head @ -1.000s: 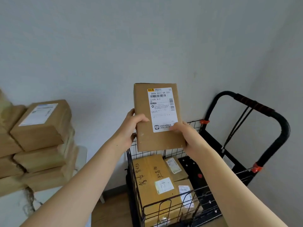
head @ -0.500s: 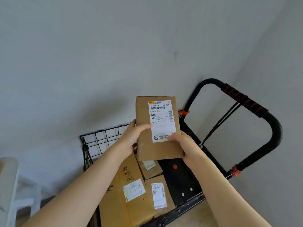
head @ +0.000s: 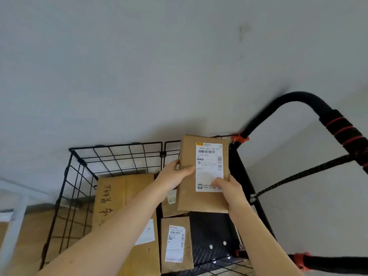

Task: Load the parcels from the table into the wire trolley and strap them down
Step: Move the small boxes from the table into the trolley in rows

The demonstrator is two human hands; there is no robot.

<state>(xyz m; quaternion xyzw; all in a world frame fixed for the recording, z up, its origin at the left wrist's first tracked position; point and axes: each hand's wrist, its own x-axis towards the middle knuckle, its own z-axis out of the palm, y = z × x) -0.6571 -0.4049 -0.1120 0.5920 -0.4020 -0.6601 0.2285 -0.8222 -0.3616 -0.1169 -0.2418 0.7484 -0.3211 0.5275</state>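
Labelled parcel (head: pixel 189 188) – left hand (head: pixel 175 175), right hand (head: pixel 229 188) gripping – over wire trolley (head: pixel 83 168)

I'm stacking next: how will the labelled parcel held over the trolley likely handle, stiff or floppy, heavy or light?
Probably stiff: the parcel shows flat faces and straight edges. Likely light: the left hand and right hand pinch it at its edges with thumbs and fingers only. Matte cardboard seems unlikely to slip.

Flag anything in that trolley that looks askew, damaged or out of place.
Nothing stands out. In the wire trolley the large parcel and small parcel lie flat and look intact; the left hand and right hand grip the held parcel by its edges.
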